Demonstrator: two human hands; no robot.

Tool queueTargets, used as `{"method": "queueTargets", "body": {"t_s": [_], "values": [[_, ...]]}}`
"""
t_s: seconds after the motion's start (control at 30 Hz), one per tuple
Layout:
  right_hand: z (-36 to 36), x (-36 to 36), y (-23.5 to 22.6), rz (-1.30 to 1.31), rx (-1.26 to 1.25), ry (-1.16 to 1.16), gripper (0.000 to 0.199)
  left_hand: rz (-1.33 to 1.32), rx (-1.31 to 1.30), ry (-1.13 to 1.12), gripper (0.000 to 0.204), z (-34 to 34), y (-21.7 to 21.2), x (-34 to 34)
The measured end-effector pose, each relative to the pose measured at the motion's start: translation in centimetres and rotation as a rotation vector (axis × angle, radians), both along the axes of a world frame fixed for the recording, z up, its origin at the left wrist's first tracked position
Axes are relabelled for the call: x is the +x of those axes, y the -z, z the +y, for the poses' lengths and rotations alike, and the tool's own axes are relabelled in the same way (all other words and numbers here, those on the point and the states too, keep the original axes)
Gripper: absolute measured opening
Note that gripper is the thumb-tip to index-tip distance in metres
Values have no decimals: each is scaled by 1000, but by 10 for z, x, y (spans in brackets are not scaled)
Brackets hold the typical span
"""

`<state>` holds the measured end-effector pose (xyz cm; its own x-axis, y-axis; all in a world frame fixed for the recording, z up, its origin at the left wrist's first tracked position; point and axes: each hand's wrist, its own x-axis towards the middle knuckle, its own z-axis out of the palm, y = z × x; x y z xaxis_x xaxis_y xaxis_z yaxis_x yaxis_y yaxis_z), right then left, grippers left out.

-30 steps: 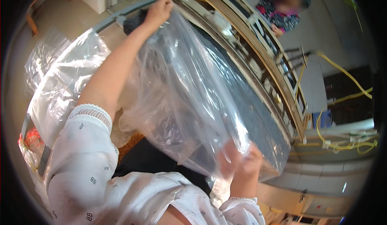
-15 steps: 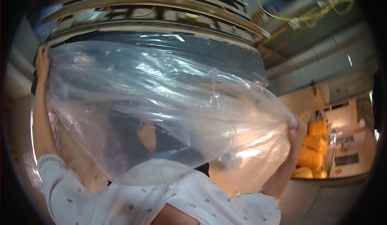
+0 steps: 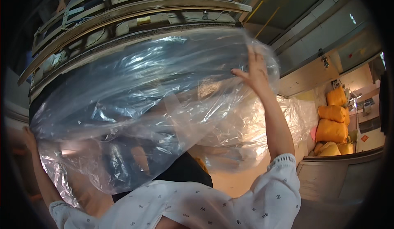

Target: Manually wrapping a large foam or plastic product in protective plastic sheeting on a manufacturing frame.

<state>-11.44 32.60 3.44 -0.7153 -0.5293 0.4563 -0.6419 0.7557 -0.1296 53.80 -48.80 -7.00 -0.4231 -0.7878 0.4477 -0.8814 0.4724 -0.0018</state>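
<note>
A large clear plastic sheet [image 3: 135, 106] spreads wrinkled and shiny in front of me, over a long dark bulk [image 3: 53, 91] whose kind I cannot make out. At the far left, my left hand [image 3: 29, 140] is closed on the sheet's gathered edge; its fingertips are partly hidden. My right hand [image 3: 257, 74] lies against the sheet's upper right end, its fingers stretched and the thumb apart. More of the clear film hangs below and to the right of my right forearm. Through it, dark clothing and a patch of skin show faintly.
A slatted frame with a long rail [image 3: 135, 10] runs behind the sheet, with cables along it. Part of another person's arm [image 3: 63, 1] shows at the top left. Orange sacks [image 3: 332, 130] are stacked at the right, beside a wooden board [image 3: 308, 77].
My right hand has risen from the lower right to the sheet's upper right end and opened. My left hand has come down and nearer with its edge. The view has shifted.
</note>
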Motion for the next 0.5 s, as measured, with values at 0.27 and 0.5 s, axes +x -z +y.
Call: {"method": "queueTargets", "body": {"t_s": [0.27,0.5], "values": [[7,-127,33,-474,128,666,73,-57,-29,-50,39,-33,8,25],[-43,-114,12,264,75,302,33,-3,-25,49,39,-47,10,24]]}}
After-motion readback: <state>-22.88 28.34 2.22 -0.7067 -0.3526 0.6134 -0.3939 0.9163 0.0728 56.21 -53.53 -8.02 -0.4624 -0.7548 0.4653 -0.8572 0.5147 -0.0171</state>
